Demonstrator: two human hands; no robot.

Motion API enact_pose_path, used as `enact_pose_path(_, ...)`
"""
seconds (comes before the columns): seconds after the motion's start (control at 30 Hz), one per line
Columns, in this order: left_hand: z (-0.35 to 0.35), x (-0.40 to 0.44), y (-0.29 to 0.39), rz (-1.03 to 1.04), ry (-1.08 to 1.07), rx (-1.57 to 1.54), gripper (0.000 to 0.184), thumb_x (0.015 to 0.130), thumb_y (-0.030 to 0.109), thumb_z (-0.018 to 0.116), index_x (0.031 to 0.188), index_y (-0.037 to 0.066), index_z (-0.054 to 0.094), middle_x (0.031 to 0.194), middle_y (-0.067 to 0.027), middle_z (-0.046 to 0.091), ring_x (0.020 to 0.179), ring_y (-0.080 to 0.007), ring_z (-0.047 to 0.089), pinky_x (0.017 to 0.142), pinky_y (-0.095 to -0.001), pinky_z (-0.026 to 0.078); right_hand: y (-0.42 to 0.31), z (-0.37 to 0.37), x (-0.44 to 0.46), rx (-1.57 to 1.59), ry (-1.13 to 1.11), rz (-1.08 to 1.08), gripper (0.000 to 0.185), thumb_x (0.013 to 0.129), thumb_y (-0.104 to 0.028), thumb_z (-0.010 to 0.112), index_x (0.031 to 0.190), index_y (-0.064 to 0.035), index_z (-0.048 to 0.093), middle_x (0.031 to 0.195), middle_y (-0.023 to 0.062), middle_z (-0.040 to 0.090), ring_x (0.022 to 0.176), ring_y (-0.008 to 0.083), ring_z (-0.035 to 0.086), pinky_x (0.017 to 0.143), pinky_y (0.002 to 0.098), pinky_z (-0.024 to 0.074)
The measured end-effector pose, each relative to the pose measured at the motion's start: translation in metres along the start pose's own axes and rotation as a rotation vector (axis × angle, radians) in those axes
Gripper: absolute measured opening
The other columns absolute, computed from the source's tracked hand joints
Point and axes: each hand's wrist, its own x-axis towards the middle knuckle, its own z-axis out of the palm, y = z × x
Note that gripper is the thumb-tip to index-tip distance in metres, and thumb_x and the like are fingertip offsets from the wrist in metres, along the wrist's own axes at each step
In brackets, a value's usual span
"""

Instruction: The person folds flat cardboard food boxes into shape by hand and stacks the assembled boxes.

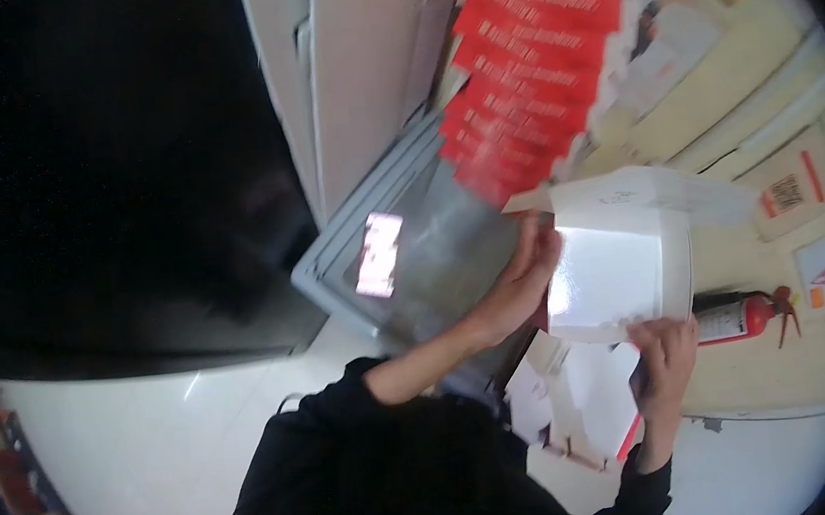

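Observation:
A white cardboard box point(604, 283) is held up in front of me, its inside facing the camera and its lid flap point(642, 195) standing open at the far side. My left hand point(532, 263) grips the box's left wall, fingers bent over the edge. At the near right corner, my right hand point(666, 351) has its fingers curled over the rim. Below the box are more white carton pieces point(597, 389), partly folded, with a strip of red showing; the right wrist covers part of them.
A fanned row of red printed cartons point(537, 53) stretches away beyond the box. On the grey glass-topped counter point(441, 239) lies a phone with a bright screen point(380, 254). A red fire extinguisher point(741, 316) is at the right. A large dark panel point(102, 169) fills the left.

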Motion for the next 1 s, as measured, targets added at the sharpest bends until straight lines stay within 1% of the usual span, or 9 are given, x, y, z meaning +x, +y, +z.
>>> enact_pose_path(0.07,0.007,0.005,0.032,0.026,-0.057,-0.228,0.069,0.102,0.056,0.036,0.156,0.022,0.011,0.158,-0.0105,0.021,0.131,-0.0242,0.039,0.108,-0.0471,0.035,0.032,-0.016,0.036,-0.076,0.238,0.071,0.033,0.068,0.006,0.059,0.098,-0.0032,0.064,0.089,0.0117,0.061,0.090,0.0325,0.059,0.086,0.0482,0.0439)
enact_pose_path(0.17,-0.024,0.020,0.046,0.246,-0.149,0.105,0.080,0.096,0.067,0.035,0.157,0.029,0.001,0.164,-0.0082,0.002,0.141,-0.0317,0.031,0.110,-0.0561,0.030,0.072,-0.049,0.126,-0.204,0.676,0.044,0.029,0.071,0.013,0.055,0.095,-0.0007,0.063,0.088,0.0144,0.061,0.089,0.0345,0.059,0.080,0.0431,0.0456)
enact_pose_path(0.3,-0.086,0.023,-0.004,0.105,-0.130,0.379,0.077,0.099,0.062,0.036,0.157,0.017,0.012,0.162,-0.0071,0.017,0.147,-0.0257,0.022,0.116,-0.0491,0.024,0.112,-0.088,0.285,-0.080,1.020,-0.077,0.042,0.075,0.013,0.053,0.112,-0.0040,0.064,0.097,0.0127,0.065,0.094,0.0326,0.061,0.083,0.0374,0.0483)
enact_pose_path(0.33,-0.105,0.026,-0.046,0.143,-0.138,0.277,0.059,0.105,0.041,0.041,0.152,0.006,0.029,0.155,-0.0102,0.031,0.145,-0.0183,0.025,0.116,-0.0366,0.026,0.121,-0.097,0.326,-0.172,1.060,-0.084,0.042,0.076,0.005,0.057,0.113,-0.0114,0.066,0.096,0.0084,0.066,0.091,0.0299,0.062,0.081,0.0385,0.0491)
enact_pose_path(0.5,-0.116,-0.031,-0.099,-0.243,-0.239,0.595,0.050,0.104,0.039,0.044,0.142,0.007,0.045,0.145,-0.0117,0.044,0.135,-0.0232,0.040,0.113,-0.0379,0.031,0.141,-0.111,0.494,-0.600,0.921,0.045,0.037,0.077,-0.015,0.066,0.113,-0.0246,0.069,0.096,0.0019,0.067,0.095,0.0253,0.062,0.081,0.0438,0.0492)
enact_pose_path(0.7,-0.150,-0.051,-0.154,-0.139,-0.301,0.727,0.052,0.103,0.046,0.044,0.141,0.010,0.047,0.142,-0.0141,0.047,0.130,-0.0251,0.045,0.109,-0.0391,0.035,0.147,-0.104,0.565,-0.372,0.449,0.054,0.040,0.089,-0.020,0.055,0.128,-0.0263,0.062,0.115,0.0151,0.062,0.112,0.0337,0.055,0.096,0.0500,0.0443)
enact_pose_path(0.8,-0.132,-0.045,-0.130,-0.248,-0.297,0.738,0.053,0.102,0.046,0.046,0.139,0.008,0.048,0.138,-0.0154,0.050,0.130,-0.0276,0.046,0.109,-0.0409,0.035,0.142,-0.093,0.548,-0.415,0.633,-0.024,0.041,0.095,-0.024,0.051,0.134,-0.0276,0.058,0.128,0.0213,0.055,0.121,0.0391,0.049,0.102,0.0511,0.0399)
enact_pose_path(0.9,-0.113,-0.034,-0.133,-0.010,-0.430,0.832,0.052,0.101,0.043,0.049,0.137,0.006,0.048,0.133,-0.0198,0.052,0.129,-0.0336,0.046,0.110,-0.0440,0.032,0.127,-0.112,0.490,-0.517,0.781,-0.228,0.038,0.100,-0.030,0.045,0.135,-0.0258,0.058,0.136,0.0199,0.050,0.126,0.0388,0.045,0.107,0.0494,0.0348)
enact_pose_path(1.0,-0.077,-0.027,-0.136,-0.017,-0.554,0.827,0.047,0.100,0.039,0.051,0.134,0.005,0.050,0.131,-0.0198,0.054,0.126,-0.0334,0.049,0.108,-0.0431,0.035,0.062,-0.147,0.367,-0.340,0.560,-0.265,0.040,0.097,-0.020,0.051,0.136,-0.0107,0.053,0.135,0.0228,0.045,0.124,0.0404,0.045,0.104,0.0500,0.0376)
